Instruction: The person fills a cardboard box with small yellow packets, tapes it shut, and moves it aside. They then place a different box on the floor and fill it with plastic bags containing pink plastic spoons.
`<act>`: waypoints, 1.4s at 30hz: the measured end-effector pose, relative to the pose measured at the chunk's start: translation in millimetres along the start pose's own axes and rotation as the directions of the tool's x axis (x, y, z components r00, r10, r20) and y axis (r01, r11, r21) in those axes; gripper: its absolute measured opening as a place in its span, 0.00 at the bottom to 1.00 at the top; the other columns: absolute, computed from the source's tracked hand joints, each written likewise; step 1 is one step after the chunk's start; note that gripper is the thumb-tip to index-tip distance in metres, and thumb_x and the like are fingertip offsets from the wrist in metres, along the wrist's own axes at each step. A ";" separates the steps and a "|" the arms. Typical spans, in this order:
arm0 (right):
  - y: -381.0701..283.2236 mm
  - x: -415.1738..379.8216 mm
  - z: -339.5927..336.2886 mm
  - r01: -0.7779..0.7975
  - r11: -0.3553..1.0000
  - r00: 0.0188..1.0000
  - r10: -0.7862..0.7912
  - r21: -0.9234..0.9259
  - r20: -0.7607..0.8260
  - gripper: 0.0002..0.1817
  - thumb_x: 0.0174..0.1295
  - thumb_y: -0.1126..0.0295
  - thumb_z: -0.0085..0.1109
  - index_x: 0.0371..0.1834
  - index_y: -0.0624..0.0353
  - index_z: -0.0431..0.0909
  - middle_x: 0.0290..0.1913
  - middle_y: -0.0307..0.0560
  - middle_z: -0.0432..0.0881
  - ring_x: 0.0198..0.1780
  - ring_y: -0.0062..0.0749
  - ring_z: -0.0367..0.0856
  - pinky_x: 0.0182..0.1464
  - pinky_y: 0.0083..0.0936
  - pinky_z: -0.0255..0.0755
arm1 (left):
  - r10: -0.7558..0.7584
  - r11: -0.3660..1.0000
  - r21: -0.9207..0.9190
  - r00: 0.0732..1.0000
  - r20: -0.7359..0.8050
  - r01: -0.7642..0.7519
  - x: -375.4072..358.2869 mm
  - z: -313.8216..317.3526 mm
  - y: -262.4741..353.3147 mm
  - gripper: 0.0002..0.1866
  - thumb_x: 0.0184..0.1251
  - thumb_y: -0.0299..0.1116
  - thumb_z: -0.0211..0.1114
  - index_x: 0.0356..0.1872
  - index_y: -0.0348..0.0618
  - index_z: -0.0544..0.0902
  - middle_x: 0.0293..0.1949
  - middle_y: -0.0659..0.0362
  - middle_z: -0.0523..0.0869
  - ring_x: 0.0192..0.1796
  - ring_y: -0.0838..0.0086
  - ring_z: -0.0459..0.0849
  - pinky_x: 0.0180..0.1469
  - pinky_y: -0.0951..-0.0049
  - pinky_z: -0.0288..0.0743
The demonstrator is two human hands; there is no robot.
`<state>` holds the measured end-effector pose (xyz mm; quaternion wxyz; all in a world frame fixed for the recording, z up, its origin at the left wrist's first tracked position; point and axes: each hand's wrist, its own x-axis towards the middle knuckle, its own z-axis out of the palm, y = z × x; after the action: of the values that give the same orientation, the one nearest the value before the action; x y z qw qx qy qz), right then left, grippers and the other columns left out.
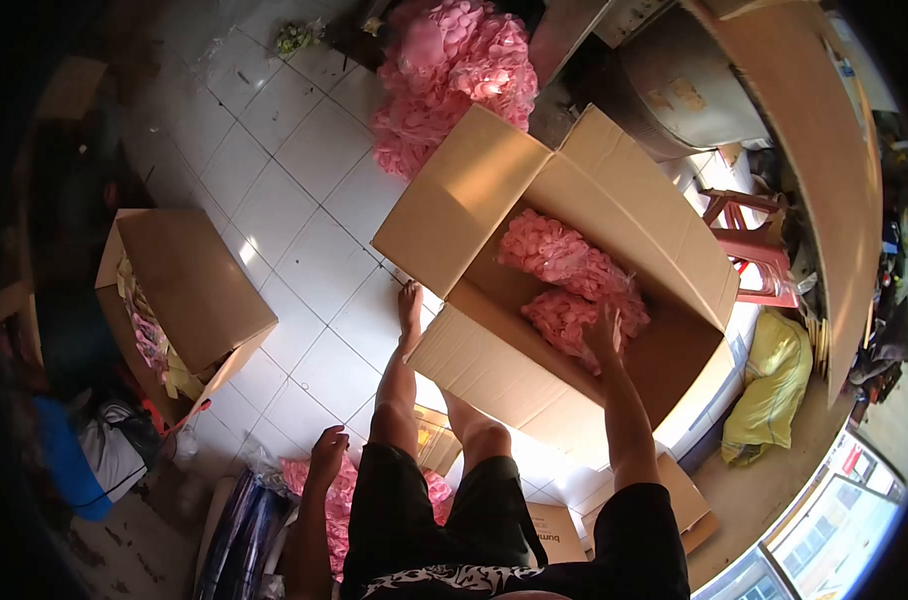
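Observation:
A large open cardboard box (634, 190) stands in front of me, its flaps spread outward. Inside it lie bunches of pink petal-like material (549, 245). My right hand (604, 335) reaches into the box and touches the pink material at its near side; whether the fingers grip it cannot be made out. My left hand (329, 448) hangs at my left side with its fingers curled, above more pink material (336, 500) on the floor; what it holds, if anything, is too small to tell.
A large pink pile (454, 80) lies beyond the box. Another cardboard box (189, 285) stands at the left. At the right are a yellow sack (771, 390) and a red stool (759, 245). My bare foot (410, 308) is beside the box on the tiled floor (274, 200).

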<state>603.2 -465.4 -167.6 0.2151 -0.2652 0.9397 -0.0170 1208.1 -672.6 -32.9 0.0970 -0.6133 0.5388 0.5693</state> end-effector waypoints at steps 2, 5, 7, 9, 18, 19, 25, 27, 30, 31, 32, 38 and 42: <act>13.0 45.7 3.8 0.000 1.000 0.986 0.001 0.009 -0.168 0.47 0.47 0.60 0.70 0.70 0.54 0.54 0.64 0.66 0.64 0.66 0.64 0.60 0.61 0.52 0.64 | -0.074 0.994 -0.083 0.996 -0.040 0.070 -11.3 10.0 -28.2 0.18 0.66 0.35 0.58 0.53 0.36 0.75 0.40 0.52 0.84 0.43 0.69 0.83 0.47 0.70 0.76; 36.3 101.5 17.0 -0.169 0.977 0.963 0.191 0.128 -0.192 0.58 0.39 0.54 0.76 0.73 0.54 0.49 0.65 0.66 0.62 0.66 0.64 0.60 0.64 0.50 0.61 | -0.172 0.979 -0.113 0.985 0.005 0.172 -29.8 21.0 -99.0 0.17 0.66 0.34 0.59 0.53 0.37 0.76 0.41 0.52 0.84 0.45 0.68 0.83 0.48 0.69 0.76; 45.0 127.6 38.7 -0.035 0.992 0.982 0.056 0.120 -0.180 0.59 0.37 0.52 0.77 0.73 0.53 0.50 0.64 0.66 0.63 0.65 0.64 0.61 0.64 0.50 0.61 | -0.180 0.984 -0.008 0.984 -0.010 0.180 -45.8 24.2 -66.0 0.17 0.66 0.35 0.60 0.52 0.36 0.76 0.40 0.51 0.84 0.44 0.67 0.84 0.50 0.70 0.76; 32.2 138.0 66.9 0.100 0.989 0.984 -0.082 0.110 -0.161 0.59 0.35 0.50 0.78 0.72 0.53 0.52 0.63 0.65 0.64 0.64 0.63 0.62 0.64 0.49 0.61 | -0.351 0.914 -0.201 0.935 0.052 0.354 -57.2 37.1 -143.8 0.17 0.70 0.37 0.55 0.53 0.37 0.76 0.45 0.57 0.83 0.45 0.70 0.82 0.48 0.69 0.75; -6.1 156.9 163.6 0.128 0.990 0.974 -0.115 0.055 -0.197 0.14 0.55 0.74 0.57 0.45 0.54 0.73 0.39 0.65 0.76 0.34 0.60 0.79 0.31 0.46 0.74 | -0.015 0.853 -0.512 0.974 -0.228 -0.106 327.9 187.8 34.0 0.29 0.69 0.56 0.47 0.55 0.41 0.76 0.50 0.56 0.80 0.51 0.67 0.76 0.58 0.67 0.66; -17.8 150.3 139.0 0.116 0.992 0.976 -0.104 0.051 -0.194 0.14 0.55 0.74 0.57 0.45 0.54 0.73 0.39 0.65 0.76 0.34 0.60 0.79 0.31 0.46 0.74 | -0.094 0.924 -0.381 0.986 -0.141 0.034 197.9 142.7 -27.1 0.26 0.69 0.51 0.49 0.54 0.40 0.76 0.49 0.54 0.81 0.50 0.67 0.77 0.57 0.68 0.68; -70.3 84.5 1.9 0.265 0.943 0.931 -0.195 0.203 -0.308 0.05 0.50 0.76 0.56 0.30 0.58 0.78 0.27 0.57 0.78 0.30 0.55 0.78 0.30 0.45 0.69 | -0.205 0.978 -0.035 0.978 -0.041 0.204 -59.7 -1.5 -57.3 0.19 0.65 0.36 0.60 0.53 0.37 0.75 0.45 0.48 0.83 0.49 0.64 0.82 0.53 0.67 0.74; -72.3 57.7 -43.5 0.325 0.911 0.912 -0.232 0.253 -0.338 0.05 0.49 0.78 0.56 0.29 0.58 0.78 0.27 0.55 0.78 0.29 0.53 0.78 0.30 0.44 0.70 | -0.112 0.991 -0.087 0.989 -0.093 0.104 -53.3 -18.1 -18.1 0.19 0.65 0.36 0.60 0.54 0.37 0.75 0.45 0.49 0.83 0.50 0.64 0.82 0.53 0.66 0.74; -69.6 6.9 -108.8 0.424 0.850 0.883 -0.311 0.313 -0.351 0.07 0.49 0.82 0.55 0.29 0.59 0.78 0.27 0.54 0.77 0.29 0.50 0.79 0.29 0.41 0.72 | 0.019 1.000 0.003 0.992 -0.121 -0.019 -37.6 -35.6 19.0 0.19 0.66 0.38 0.59 0.54 0.38 0.75 0.42 0.49 0.84 0.46 0.63 0.83 0.50 0.66 0.76; -76.6 -14.9 -141.3 0.462 0.818 0.869 -0.341 0.342 -0.358 0.08 0.49 0.84 0.54 0.31 0.59 0.77 0.27 0.56 0.76 0.29 0.51 0.79 0.28 0.40 0.72 | 0.073 0.997 0.019 0.990 -0.123 -0.071 -34.0 -37.9 37.1 0.19 0.66 0.38 0.60 0.54 0.39 0.76 0.42 0.49 0.85 0.45 0.63 0.84 0.48 0.65 0.77; -86.3 -38.5 -175.6 0.447 0.826 0.876 -0.325 0.344 -0.357 0.09 0.48 0.84 0.54 0.31 0.60 0.77 0.27 0.56 0.76 0.29 0.51 0.79 0.28 0.40 0.72 | 0.097 0.995 0.015 0.988 -0.119 -0.096 -34.4 -39.6 67.7 0.19 0.66 0.38 0.60 0.54 0.39 0.76 0.42 0.49 0.85 0.45 0.63 0.84 0.48 0.65 0.77; -147.0 -166.1 -409.7 0.413 0.854 0.881 -0.285 0.317 -0.379 0.10 0.46 0.85 0.56 0.32 0.64 0.81 0.30 0.55 0.81 0.32 0.46 0.82 0.32 0.31 0.74 | 0.301 0.946 0.111 0.952 0.061 -0.306 -35.0 -37.7 232.4 0.19 0.66 0.39 0.60 0.55 0.42 0.74 0.41 0.51 0.85 0.42 0.65 0.85 0.43 0.69 0.78; -176.7 -234.0 -567.1 0.261 0.842 0.922 -0.073 0.472 -0.380 0.10 0.47 0.85 0.56 0.32 0.65 0.82 0.29 0.50 0.83 0.30 0.33 0.83 0.32 0.28 0.76 | 0.384 0.911 0.109 0.915 0.126 -0.398 -10.5 -52.1 274.4 0.20 0.67 0.40 0.59 0.56 0.41 0.73 0.43 0.50 0.84 0.43 0.64 0.85 0.46 0.68 0.77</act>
<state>635.0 -545.4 464.9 0.1061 -0.2731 0.8965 -0.3324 1029.8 -814.8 128.6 0.0487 -0.4555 0.6816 0.5706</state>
